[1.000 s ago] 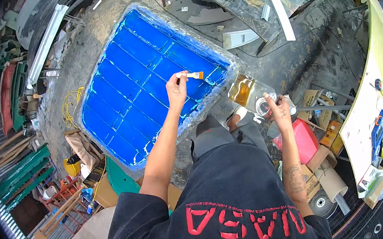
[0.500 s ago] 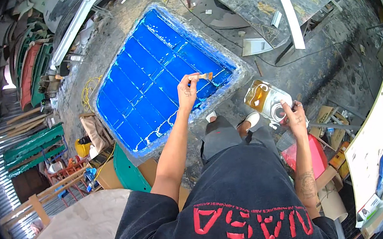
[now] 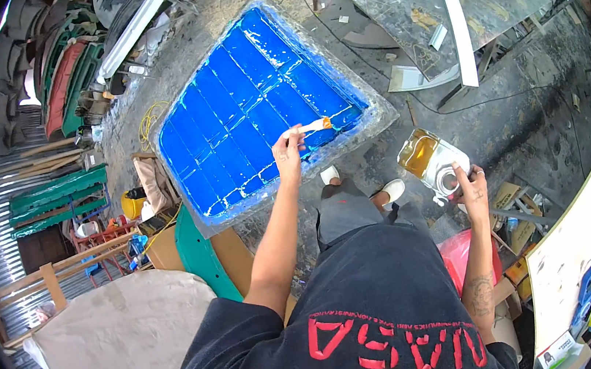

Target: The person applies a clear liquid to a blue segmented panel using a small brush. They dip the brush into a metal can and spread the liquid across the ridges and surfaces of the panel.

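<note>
My left hand is closed on the handle of a paintbrush, whose wet, amber-tinted bristles point right over the blue panel. That panel is a shallow, rough-rimmed mould with raised ribs forming a grid and pale streaks along the ribs. Whether the bristles touch its surface, I cannot tell. To the right of the panel, my right hand grips a translucent plastic jug, tilted on its side with one face cut open. Amber liquid lies inside the jug.
My feet stand by the panel's near edge, a white shoe showing. A metal sheet table with pale strips is at the far right. A green curved panel, cardboard and a beige cover lie near left. A pale board bounds the right.
My left hand has drawn the brush slightly back toward me and left over the panel. The whole view has shifted a little, and the right hand still holds the jug.
</note>
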### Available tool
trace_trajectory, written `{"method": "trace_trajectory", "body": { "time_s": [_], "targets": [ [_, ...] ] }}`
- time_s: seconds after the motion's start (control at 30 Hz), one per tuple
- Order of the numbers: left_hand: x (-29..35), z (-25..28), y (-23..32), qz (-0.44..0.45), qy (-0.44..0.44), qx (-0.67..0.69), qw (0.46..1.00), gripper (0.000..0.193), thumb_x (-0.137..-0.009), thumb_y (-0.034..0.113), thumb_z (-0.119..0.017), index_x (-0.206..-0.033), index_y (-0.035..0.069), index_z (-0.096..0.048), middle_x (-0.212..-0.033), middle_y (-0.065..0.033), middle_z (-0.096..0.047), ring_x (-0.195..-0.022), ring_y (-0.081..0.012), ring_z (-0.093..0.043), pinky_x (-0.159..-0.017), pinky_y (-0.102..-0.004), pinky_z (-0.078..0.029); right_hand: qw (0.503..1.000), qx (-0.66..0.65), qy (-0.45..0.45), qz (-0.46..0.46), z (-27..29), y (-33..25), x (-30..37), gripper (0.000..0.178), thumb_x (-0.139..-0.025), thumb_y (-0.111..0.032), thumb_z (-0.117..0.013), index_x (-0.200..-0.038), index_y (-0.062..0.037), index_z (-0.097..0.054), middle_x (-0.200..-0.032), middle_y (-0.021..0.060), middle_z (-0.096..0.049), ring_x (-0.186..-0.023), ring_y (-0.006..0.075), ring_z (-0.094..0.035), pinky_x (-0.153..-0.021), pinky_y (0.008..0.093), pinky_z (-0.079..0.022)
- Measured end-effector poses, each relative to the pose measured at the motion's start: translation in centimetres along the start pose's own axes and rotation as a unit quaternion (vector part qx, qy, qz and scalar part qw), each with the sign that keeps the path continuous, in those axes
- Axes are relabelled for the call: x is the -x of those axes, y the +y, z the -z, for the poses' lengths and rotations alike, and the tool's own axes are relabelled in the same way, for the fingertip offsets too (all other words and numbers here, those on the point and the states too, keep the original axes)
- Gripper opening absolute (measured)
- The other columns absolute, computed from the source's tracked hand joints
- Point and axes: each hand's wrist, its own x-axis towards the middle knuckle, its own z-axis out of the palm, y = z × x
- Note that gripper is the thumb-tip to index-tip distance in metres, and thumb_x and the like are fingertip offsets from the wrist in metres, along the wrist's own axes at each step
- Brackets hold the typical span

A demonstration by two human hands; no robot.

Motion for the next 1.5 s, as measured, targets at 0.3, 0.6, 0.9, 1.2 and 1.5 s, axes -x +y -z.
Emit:
{"method": "trace_trajectory", "body": {
  "time_s": [0.3, 0.6, 0.9, 1.2, 1.5],
  "targets": [
    [2.5, -3.2, -4.7, 0.107, 0.167, 0.078, 0.977, 0.022, -0.1, 0.019, -0.062, -0.106, -0.001, -0.072, -0.087, -0.0086, -0.072, -0.068, -0.0114, -0.062, -0.059, -0.0263, -0.052, 0.999, 0.026, -0.041, -0.009, 0.7, -0.3, -0.9, 0.062, -0.089, -0.041, -0.075, -0.118, 0.0097, -0.054, -0.095, 0.01, -0.066, -0.081, 0.0147, -0.064, -0.062, 0.0284, -0.053],
    [6.0, -4.4, -3.4, 0.12, 0.178, 0.155, 0.964, 0.024, -0.1, 0.019, -0.062, -0.111, 0.001, -0.072, -0.088, -0.0074, -0.073, -0.071, -0.0099, -0.063, -0.063, -0.0253, -0.053, 0.998, 0.027, -0.063, 0.014, -0.1, -1.5, -1.8, 0.06, -0.089, -0.042, -0.074, -0.116, 0.0074, -0.054, -0.097, 0.0098, -0.063, -0.084, 0.0151, -0.065, -0.051, 0.0284, -0.053],
    [-0.6, -2.2, -2.5, -0.088, 0.054, -0.165, 0.981, 0.03, -0.101, 0.023, -0.057, -0.11, -0.001, -0.073, -0.084, -0.0062, -0.072, -0.067, -0.0094, -0.06, -0.06, -0.0259, -0.05, 0.997, 0.02, -0.066, 0.023, -0.3, -1.3, -1.9, 0.064, -0.091, -0.039, -0.073, -0.124, 0.0101, -0.049, -0.105, 0.0137, -0.064, -0.088, 0.0174, -0.066, -0.052, 0.0287, -0.054],
    [-1.7, -1.7, -4.6, -0.021, 0.135, 0.035, 0.99, 0.025, -0.099, 0.017, -0.06, -0.11, 0.0, -0.074, -0.084, -0.0054, -0.073, -0.067, -0.0078, -0.06, -0.059, -0.0234, -0.05, 0.998, -0.009, -0.053, -0.01, 0.4, -1.3, -0.9, 0.082, -0.09, -0.042, -0.074, -0.138, 0.0139, -0.037, -0.112, 0.0175, -0.064, -0.093, 0.0212, -0.068, -0.053, 0.0306, -0.057],
    [3.9, -2.8, -3.3, 0.119, 0.131, 0.092, 0.98, 0.024, -0.099, 0.018, -0.06, -0.106, -0.001, -0.074, -0.086, -0.0069, -0.074, -0.07, -0.0093, -0.062, -0.064, -0.025, -0.052, 0.998, 0.006, -0.059, 0.006, -1.3, -1.9, -1.0, 0.078, -0.091, -0.043, -0.073, -0.135, 0.0119, -0.04, -0.104, 0.0156, -0.064, -0.08, 0.0175, -0.065, -0.047, 0.0297, -0.054]
  ]
}}
